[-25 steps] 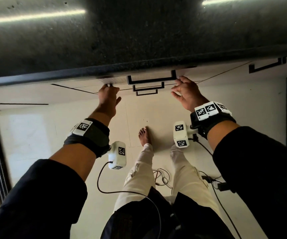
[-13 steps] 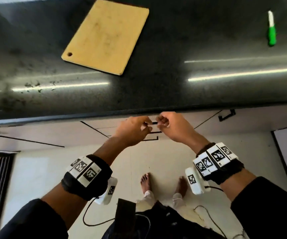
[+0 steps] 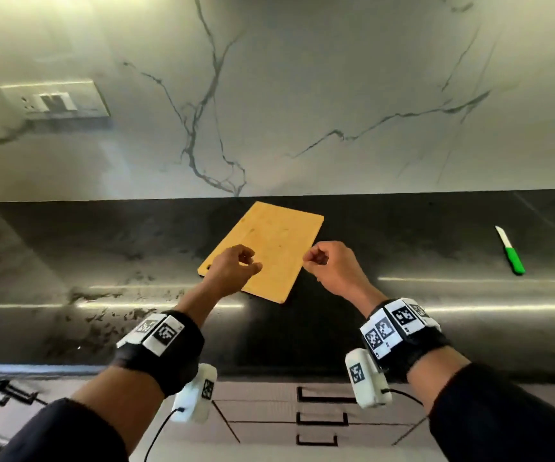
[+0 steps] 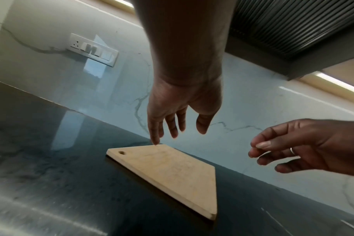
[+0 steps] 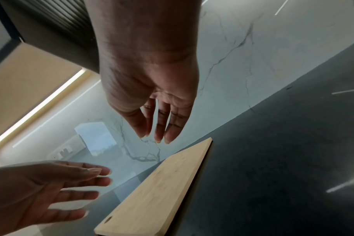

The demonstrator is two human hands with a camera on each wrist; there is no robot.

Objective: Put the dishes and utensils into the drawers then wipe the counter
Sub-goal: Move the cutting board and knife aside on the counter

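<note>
A wooden cutting board (image 3: 274,241) lies flat on the dark counter (image 3: 103,248), its hanging hole at the near left corner. My left hand (image 3: 236,266) hovers over the board's near left part, fingers relaxed and holding nothing. My right hand (image 3: 324,260) hovers at the board's right edge, also holding nothing. In the left wrist view the left hand (image 4: 178,127) hangs just above the board (image 4: 172,174). In the right wrist view the right hand (image 5: 158,124) has its fingers fairly straight above the board (image 5: 158,188). A green-handled knife (image 3: 511,253) lies far right on the counter.
A marble-patterned wall (image 3: 302,95) with a switch plate (image 3: 54,103) backs the counter. Pale smears mark the counter's left part (image 3: 109,315). Shut drawers with black handles (image 3: 326,395) sit below the counter's front edge. A dark ribbed unit (image 4: 293,24) hangs overhead.
Both hands have risen from the drawer handles below the counter edge to above the cutting board. The head view has tilted up from the floor to the counter and wall.
</note>
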